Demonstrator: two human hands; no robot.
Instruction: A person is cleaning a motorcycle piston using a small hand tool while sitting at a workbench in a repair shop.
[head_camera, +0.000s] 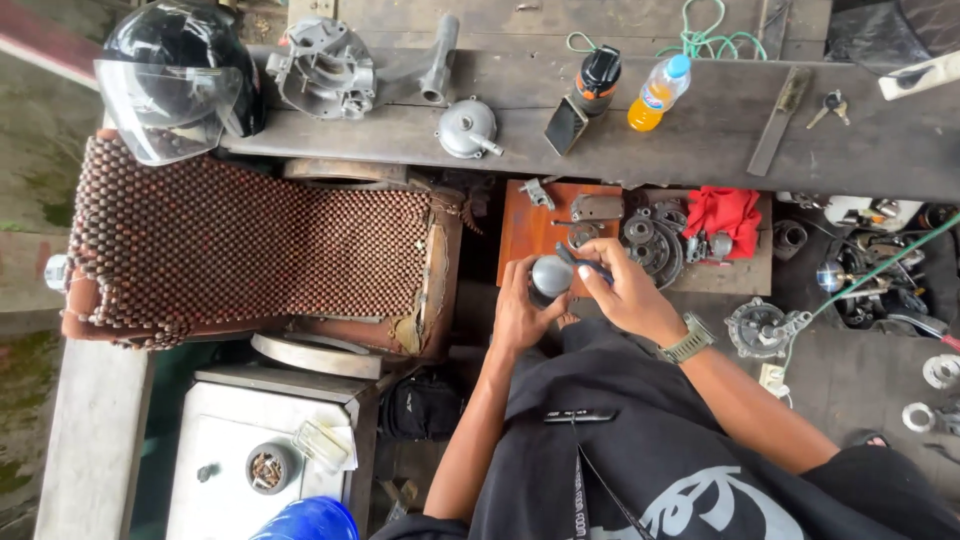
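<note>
Head view: just below the middle of the frame, the left hand is wrapped around a small rounded grey metal part, holding it up in front of the body. The right hand is clenched on a thin blue-handled tool whose tip rests against the top of that part. By my reading the part is mid-way through being worked on: it is off whatever it belongs to, and what exactly the tool tip is doing is too small to tell.

Right above the hands sits a small rust-brown tray holding loose pieces, then a heap of gears and a red rag, so there is little spare room straight ahead. In the upper part of the frame the long wooden table carries a black helmet, engine castings and an orange drink bottle. A beaded seat fills the left side. More metal parts crowd the right edge; the freest room is over the lap.
</note>
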